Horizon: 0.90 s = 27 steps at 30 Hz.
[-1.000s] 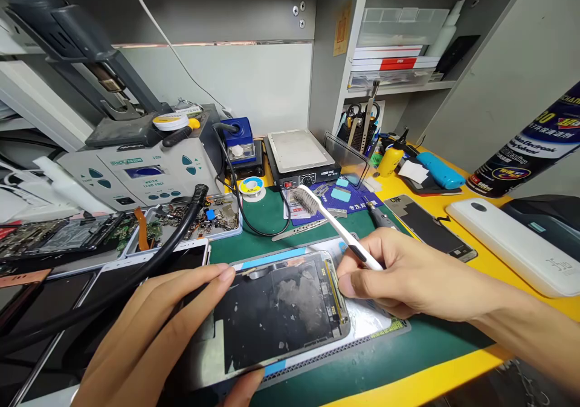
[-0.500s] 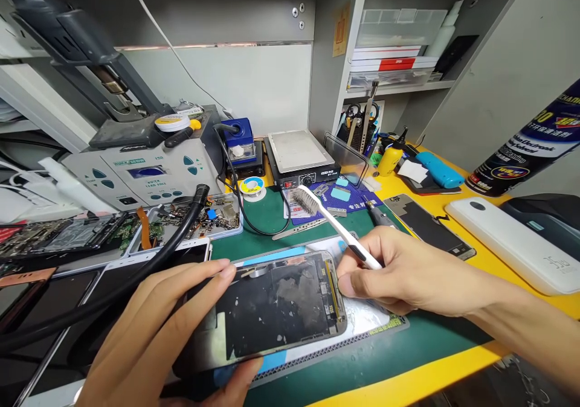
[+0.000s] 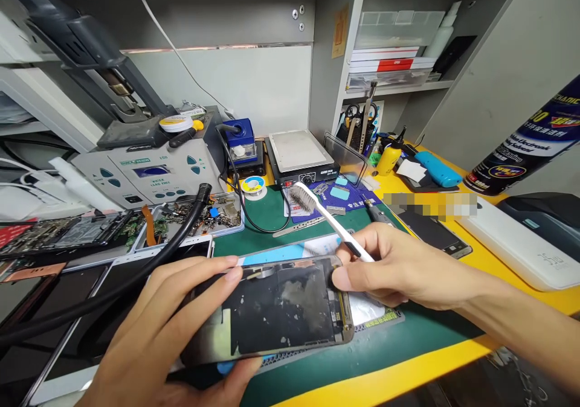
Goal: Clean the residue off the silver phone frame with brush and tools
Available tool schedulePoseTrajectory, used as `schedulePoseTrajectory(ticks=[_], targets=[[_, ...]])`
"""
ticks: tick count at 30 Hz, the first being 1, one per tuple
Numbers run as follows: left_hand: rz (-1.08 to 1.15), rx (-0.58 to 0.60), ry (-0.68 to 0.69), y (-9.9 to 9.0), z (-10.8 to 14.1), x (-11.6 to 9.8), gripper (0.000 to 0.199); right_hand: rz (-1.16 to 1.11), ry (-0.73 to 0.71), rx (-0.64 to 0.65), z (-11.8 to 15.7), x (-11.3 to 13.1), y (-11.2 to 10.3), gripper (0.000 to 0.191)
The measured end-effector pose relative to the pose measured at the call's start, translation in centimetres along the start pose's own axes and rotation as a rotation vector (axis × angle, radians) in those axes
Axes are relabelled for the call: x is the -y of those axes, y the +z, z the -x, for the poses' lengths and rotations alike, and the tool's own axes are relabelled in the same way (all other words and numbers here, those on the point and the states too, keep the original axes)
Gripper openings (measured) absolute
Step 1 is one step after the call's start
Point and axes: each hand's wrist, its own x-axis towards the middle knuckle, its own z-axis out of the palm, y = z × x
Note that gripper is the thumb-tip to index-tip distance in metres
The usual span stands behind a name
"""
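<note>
My left hand [image 3: 176, 316] grips a phone screen assembly [image 3: 281, 310] by its left end, fingers along the top edge and thumb below. The dark back side faces up, with pale worn patches and small connectors at the right end. My right hand [image 3: 385, 268] is closed around a white toothbrush [image 3: 333, 223] with grey bristles, which points up and to the left. The right thumb rests on the assembly's upper right corner. Beneath the assembly lies a white and blue work pad [image 3: 294, 251] on a green mat [image 3: 317, 371].
A black hose [image 3: 149, 280] crosses the left side over several phones. Circuit boards [image 3: 203, 220] lie in a tray behind. A heating plate [image 3: 301, 153] and a rework station [image 3: 154, 171] stand at the back. A spray can [image 3: 521, 147] and white power bank [image 3: 521, 244] are at right.
The screen assembly has shifted slightly right and down, its right end tilting. My right thumb has moved up onto its corner. The toothbrush has hardly moved.
</note>
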Motion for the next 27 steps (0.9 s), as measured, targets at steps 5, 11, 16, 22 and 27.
schedulePoseTrajectory(ticks=[5,11,16,22,27], targets=[[0.041,-0.152,-0.056,-0.1,-1.2,0.0,0.092,-0.073,-0.047,-0.098,-0.5,-0.2,-0.2,0.033],[0.799,-0.232,-0.734,-1.3,-2.7,-2.0,0.061,-0.127,-0.176,-0.165,-0.8,0.4,0.2,0.036],[1.609,-0.105,-0.760,-1.1,-6.3,-4.8,0.040,-0.121,-0.177,-0.139,-1.4,1.0,4.1,0.037],[1.681,-0.209,-0.839,-0.3,-8.4,-3.9,0.027,-0.093,-0.216,-0.191,-2.7,0.8,7.3,0.047],[1.727,-0.177,-0.890,-1.0,-7.9,-2.0,0.031,-0.063,-0.313,-0.238,-2.1,0.9,5.3,0.051]])
